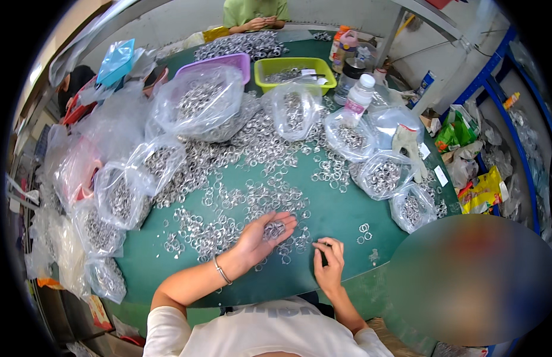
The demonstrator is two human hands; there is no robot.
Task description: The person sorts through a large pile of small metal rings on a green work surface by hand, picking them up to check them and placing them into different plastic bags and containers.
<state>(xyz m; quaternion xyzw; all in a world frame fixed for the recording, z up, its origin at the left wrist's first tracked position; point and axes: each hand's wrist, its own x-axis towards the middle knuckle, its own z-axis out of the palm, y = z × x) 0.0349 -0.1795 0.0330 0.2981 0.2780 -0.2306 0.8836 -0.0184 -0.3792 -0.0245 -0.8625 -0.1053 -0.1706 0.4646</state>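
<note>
My left hand [261, 238] is turned palm up and cupped around a small heap of silvery metal rings [274, 229]. A bracelet circles that wrist. Beneath and beyond it, loose rings [213, 235] are strewn over the green tabletop [335, 214]. To the right, close to the near table edge, my right hand [329, 263] has its fingers curled in toward the thumb. Whatever its fingertips may hold is too small to make out. A few rings [364, 233] lie apart on the table, right of this hand.
Clear plastic bags of rings [121, 199] line the left side, with more bags [383, 175] at right. A purple basin [243, 62], a green basin [326, 68] and bottles [360, 92] stand farther back. Another person's hands [261, 24] work at the far edge. Blue shelving [490, 71] rises at right.
</note>
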